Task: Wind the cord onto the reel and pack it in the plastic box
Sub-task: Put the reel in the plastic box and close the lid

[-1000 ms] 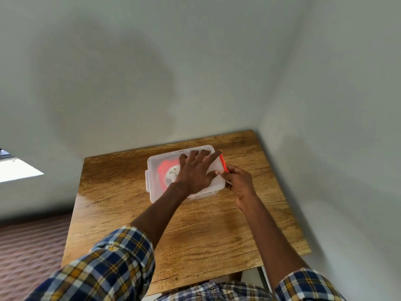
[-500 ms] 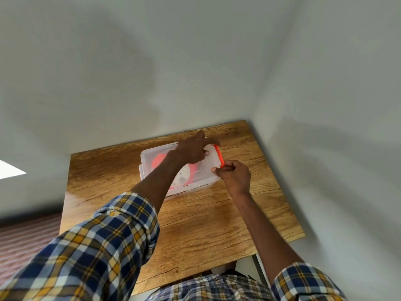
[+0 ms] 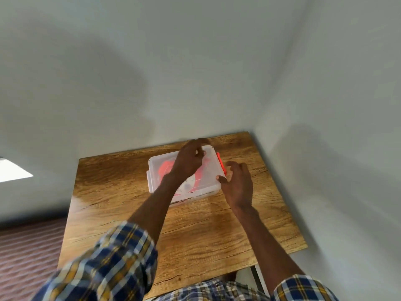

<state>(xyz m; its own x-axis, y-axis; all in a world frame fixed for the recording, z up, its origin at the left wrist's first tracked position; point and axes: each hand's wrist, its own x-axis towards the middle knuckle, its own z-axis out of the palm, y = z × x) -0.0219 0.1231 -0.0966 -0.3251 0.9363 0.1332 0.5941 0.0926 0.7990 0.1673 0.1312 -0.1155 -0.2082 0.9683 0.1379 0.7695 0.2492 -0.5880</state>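
Risk of a half-latched lid: plastic box sits on the table, reel inside, left hand curled at its far corner, right hand loose beside the red clasp, neither grip clearly grasping.

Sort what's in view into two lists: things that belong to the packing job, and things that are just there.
Job:
plastic box, lid on
red reel inside it
red latch on the box's right end
left hand, over the lid
right hand, by the latch

Just there:
wooden table
striped floor
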